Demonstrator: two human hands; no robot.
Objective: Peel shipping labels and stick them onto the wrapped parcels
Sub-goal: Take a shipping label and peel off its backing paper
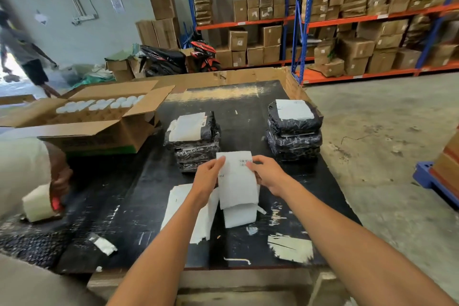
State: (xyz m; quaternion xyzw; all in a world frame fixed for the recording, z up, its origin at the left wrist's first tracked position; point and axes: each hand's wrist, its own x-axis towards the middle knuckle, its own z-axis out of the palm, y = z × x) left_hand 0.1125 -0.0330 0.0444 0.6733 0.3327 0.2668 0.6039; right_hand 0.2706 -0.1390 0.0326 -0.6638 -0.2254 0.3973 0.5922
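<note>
**Label strip held above the bench, both hands on its top edge**

Warehouse racking loaded with cartons fills the background; a black bench sits in front of you. Your left hand pinches the upper left corner of a white label strip, fingers curled on the paper. Your right hand pinches the upper right edge beside the printed barcode. The strip hangs down toward a folded pile of labels on the bench. Loose white sheets lie just left of it. Two stacks of black wrapped parcels stand beyond your hands: left stack and right stack, each topped with a white label. An open carton sits far left. Another person's hand grips a tape roll.
</note>
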